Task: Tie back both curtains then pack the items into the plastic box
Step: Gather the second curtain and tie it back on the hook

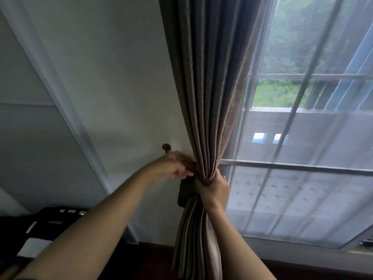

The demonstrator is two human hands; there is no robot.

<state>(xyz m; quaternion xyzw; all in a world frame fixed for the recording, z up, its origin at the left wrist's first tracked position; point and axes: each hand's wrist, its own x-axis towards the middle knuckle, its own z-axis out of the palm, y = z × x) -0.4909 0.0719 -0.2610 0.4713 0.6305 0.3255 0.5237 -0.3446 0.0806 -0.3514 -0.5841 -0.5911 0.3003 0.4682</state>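
1. Far left, low in the corner, something dark with pale patches sits by the wall; it is too dim to name. No plastic box or loose items show, so the packing looks some way off.
2. On the wall just left of the curtain is a small round hook, bare, with nothing looped over it yet.
3. The left hand is just below and right of that hook, fingers bent against the curtain's left edge. It is blurred, and I cannot tell whether it pinches anything.
4. Under that hand a dark strip, likely the tieback, hangs down the curtain's left side; how it is fixed is hidden.
5. The curtain hangs in tight pleats, bunched to a narrow waist, then spreads again toward the floor.
6. The right hand is clamped around that waist from the window side, thumb up, holding the folds together.
7. Right of it, a sheer covers the window. Only this one curtain shows.
8. Risks, as I judge them: if the right hand eases before the tieback reaches the hook, the pleats will spring loose. A loose fold could slip outside the band. The hook is small, so the loop could miss it or slide off. The sheer lies close by and could get caught in the bundle.
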